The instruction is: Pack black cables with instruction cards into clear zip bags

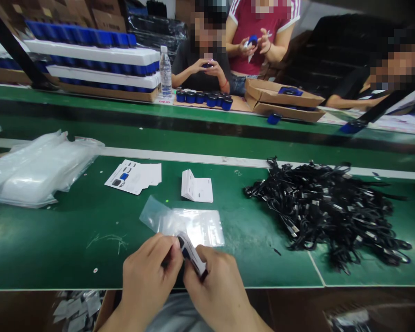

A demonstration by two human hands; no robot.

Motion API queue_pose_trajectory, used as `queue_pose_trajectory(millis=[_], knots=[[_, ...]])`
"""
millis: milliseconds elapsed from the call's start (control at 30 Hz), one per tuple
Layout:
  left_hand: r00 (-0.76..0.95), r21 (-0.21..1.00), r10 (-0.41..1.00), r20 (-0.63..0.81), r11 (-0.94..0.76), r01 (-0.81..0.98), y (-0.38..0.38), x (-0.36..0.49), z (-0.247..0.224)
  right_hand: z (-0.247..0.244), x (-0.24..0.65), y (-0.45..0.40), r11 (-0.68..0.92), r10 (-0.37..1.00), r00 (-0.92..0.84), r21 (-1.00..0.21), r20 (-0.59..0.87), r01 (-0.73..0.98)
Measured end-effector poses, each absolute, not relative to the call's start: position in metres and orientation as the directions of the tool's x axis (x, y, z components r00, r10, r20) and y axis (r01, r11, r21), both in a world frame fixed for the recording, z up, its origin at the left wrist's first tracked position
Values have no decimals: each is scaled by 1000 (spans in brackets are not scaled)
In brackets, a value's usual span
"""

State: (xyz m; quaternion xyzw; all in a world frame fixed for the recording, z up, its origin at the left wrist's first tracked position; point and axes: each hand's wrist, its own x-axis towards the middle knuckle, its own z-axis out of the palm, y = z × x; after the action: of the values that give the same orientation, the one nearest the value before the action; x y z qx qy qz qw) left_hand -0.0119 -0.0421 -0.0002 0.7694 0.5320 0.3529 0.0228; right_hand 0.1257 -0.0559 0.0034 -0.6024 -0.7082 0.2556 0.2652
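Observation:
My right hand [221, 286] grips a folded printed leaflet [192, 254], with something dark showing at its lower end that I cannot make out. Close beside it, my left hand [148, 269] is pinched at the leaflet's upper end, on what looks like a thin clear plastic bag [154, 215] that sticks out beyond the fingers. More flat clear bags [205, 226] lie on the green table just past my hands. Behind them stand a small stack of folded leaflets [200, 189] and a fanned pile of printed leaflets [134, 177].
A heap of black cables [321, 207] covers the right side. Filled clear bags [38, 168] lie left. Across the green bench [193, 133], people handle blue-and-black round items [210, 100] beside cardboard trays [263, 94], a water bottle [165, 74] and stacked white foam trays [90, 48].

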Motion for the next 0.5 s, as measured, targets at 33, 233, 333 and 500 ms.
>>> queue_pose_trajectory(millis=[33,233,333,500], knots=[[200,404,826,527,-451,796,-43,-11,-1,3,126,-56,131,990,-135,-687,48,715],[259,414,841,474,-473,778,-47,-12,-8,13,134,-53,173,965,-262,-737,-6,653],[251,373,835,490,-461,806,-47,-14,-8,22,142,-52,194,925,-379,-820,-29,538],[242,369,825,511,-464,805,-50,-14,-7,17,147,-50,66,956,-287,-912,-58,404]])
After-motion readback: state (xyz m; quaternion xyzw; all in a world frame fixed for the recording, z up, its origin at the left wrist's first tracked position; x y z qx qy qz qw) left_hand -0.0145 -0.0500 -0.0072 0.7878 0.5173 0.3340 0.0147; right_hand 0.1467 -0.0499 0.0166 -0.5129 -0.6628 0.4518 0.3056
